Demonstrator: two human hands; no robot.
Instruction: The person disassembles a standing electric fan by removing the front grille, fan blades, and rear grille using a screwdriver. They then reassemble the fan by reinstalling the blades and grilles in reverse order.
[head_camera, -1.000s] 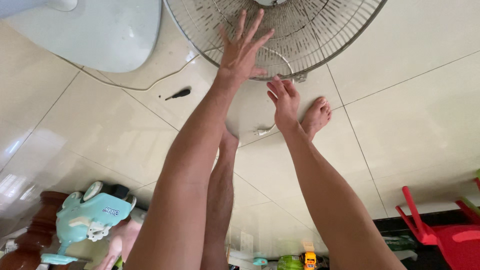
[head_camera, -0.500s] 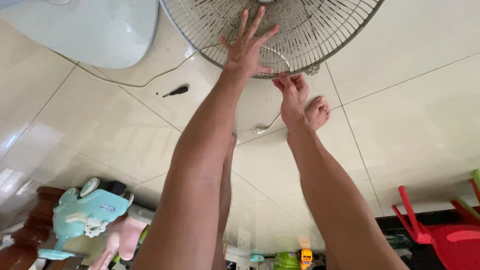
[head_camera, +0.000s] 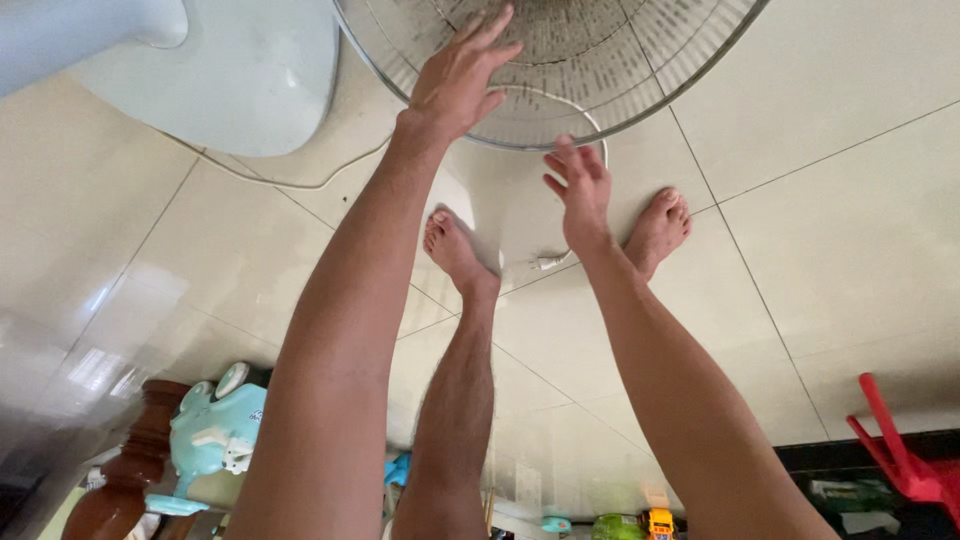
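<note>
Fingers (head_camera: 487, 40) of the left hand (head_camera: 455, 85) are spread wide and laid flat against the wire fan grille (head_camera: 600, 60), nothing being gripped between them. Fingers of the right hand (head_camera: 580, 190) are loosely extended and empty, held just below the grille's lower rim without contact. Compared with a second ago, the right hand has been drawn down off the rim, while the left hand has been kept on the mesh; the view has also been shifted, so that both bare feet are now seen. Support of the grille is thus judged to be left to one hand alone. Pale glossy floor tiles (head_camera: 830, 200) are seen below, with the fan's round base (head_camera: 240, 80) at upper left, a white cord (head_camera: 545, 262) between the feet, a pale-blue toy (head_camera: 215, 440) and a red stool (head_camera: 905, 455) at the edges.
</note>
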